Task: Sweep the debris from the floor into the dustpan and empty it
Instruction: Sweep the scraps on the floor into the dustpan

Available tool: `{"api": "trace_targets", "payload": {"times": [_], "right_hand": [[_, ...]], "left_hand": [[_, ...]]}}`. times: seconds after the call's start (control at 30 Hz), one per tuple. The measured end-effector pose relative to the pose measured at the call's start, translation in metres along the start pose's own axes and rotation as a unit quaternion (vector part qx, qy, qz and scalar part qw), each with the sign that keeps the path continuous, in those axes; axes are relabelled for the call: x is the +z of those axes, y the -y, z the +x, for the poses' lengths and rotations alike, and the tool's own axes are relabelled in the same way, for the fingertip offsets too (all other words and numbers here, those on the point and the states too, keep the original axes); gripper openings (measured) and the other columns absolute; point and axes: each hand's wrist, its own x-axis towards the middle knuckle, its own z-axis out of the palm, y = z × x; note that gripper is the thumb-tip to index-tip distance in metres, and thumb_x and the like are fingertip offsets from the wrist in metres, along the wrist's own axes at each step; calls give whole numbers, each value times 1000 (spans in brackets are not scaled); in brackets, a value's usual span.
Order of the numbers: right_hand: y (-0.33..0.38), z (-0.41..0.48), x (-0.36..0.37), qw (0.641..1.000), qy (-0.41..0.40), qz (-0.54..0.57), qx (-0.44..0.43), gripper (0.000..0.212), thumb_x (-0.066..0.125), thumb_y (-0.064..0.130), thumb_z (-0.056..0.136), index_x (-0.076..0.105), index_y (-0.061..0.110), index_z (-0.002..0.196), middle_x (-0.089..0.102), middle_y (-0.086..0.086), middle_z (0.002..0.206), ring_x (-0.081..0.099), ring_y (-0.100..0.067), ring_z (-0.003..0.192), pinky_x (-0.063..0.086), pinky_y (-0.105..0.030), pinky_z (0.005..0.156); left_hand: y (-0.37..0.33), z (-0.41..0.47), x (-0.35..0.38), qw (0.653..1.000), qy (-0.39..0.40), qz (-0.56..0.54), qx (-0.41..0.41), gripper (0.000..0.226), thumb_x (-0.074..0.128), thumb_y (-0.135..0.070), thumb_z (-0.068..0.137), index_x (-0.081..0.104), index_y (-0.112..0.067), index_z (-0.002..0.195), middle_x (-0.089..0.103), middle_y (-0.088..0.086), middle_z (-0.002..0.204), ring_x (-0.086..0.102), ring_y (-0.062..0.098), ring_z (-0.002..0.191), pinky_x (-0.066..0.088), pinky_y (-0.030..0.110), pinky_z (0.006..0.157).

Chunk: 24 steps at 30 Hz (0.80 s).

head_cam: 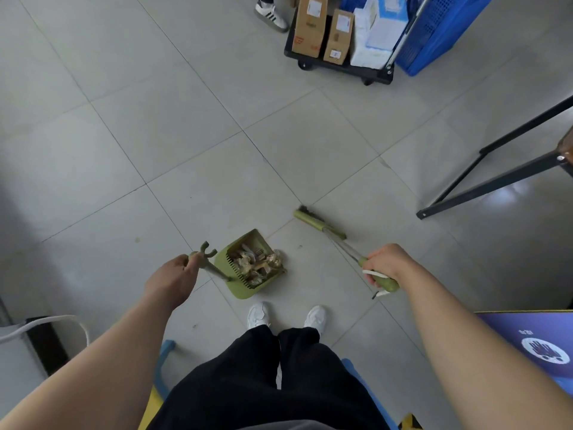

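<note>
Left grip (173, 279) holds the handle of the loaded dustpan (240, 291), right grip (387, 263) the broom (310, 220): keep the dustpan level when lifting.

I'm seeing a matt green plastic dustpan (242, 291) holding crumpled papery debris (257, 263). The thin shaft of the broom (347, 250) is glinting like metal, and the smooth floor tiles (186, 135) are gleaming faintly.

I see open tiled floor (192, 125) ahead, loaded cart (338, 65) far ahead, black table legs (483, 187) on my right
</note>
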Motion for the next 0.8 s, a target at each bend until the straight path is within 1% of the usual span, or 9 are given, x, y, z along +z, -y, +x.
{"api": "trace_targets", "payload": {"times": [0.1,0.2,0.27,0.37,0.5,0.53,0.63,0.73,0.8], "right_hand": [[-2,1,25,998,27,56,28,20,59,-1,84,52,7,67,58,-12,64,56,-23,55,49,-27,55],[0,-9,48,992,76,90,32,22,53,-8,80,50,3,61,52,-17,60,50,-22,46,38,-27,47],[3,-18,56,990,94,105,24,20,51,-9,79,54,-2,60,54,-19,56,51,-23,46,37,-27,46],[12,-30,51,988,135,70,16,16,52,-6,80,58,-2,66,57,-20,64,50,-24,52,37,-27,48],[28,-40,33,987,159,-15,6,13,50,-3,82,63,-3,84,62,-21,81,53,-25,69,39,-25,54],[30,-41,29,988,155,-24,1,13,51,-3,81,64,-3,84,62,-21,81,53,-26,70,40,-26,55],[35,-43,12,989,141,-30,-9,14,51,-4,82,65,-4,85,62,-23,81,53,-22,57,40,-26,52],[41,-36,-5,992,124,-15,-23,17,53,-5,83,67,-10,92,63,-26,81,53,-22,53,40,-25,51],[49,-30,-11,993,110,2,-29,14,52,-6,81,65,-11,85,62,-25,76,53,-21,50,40,-21,46]], "left_hand": [[-4,-4,7,1000,14,12,0,57,24,-57,97,62,-17,110,59,2,86,52,25,85,41,36,72],[-5,-5,8,1000,16,19,2,59,24,-58,98,62,-15,111,60,4,91,54,27,89,45,39,82],[-6,-4,8,1000,18,19,2,60,23,-61,95,61,-17,110,60,4,92,54,28,89,46,40,85],[-8,-5,8,1000,21,19,-3,61,19,-66,86,57,-21,102,61,4,92,55,28,90,45,41,88],[-4,-8,6,1000,16,9,-19,58,23,-64,91,61,-21,96,67,4,96,57,27,92,41,45,94],[-2,-9,5,1000,10,8,-24,56,24,-62,93,62,-21,97,68,3,97,57,27,92,40,44,94],[6,-12,4,999,-8,-14,-37,54,25,-60,95,63,-22,100,67,3,96,56,28,92,38,43,91],[16,-17,4,994,-19,-90,-57,59,27,-60,91,64,-15,98,66,9,95,57,30,89,42,40,79],[21,-22,3,986,-28,-145,-77,66,27,-64,81,63,-10,93,64,12,88,56,31,82,41,38,69]]}}
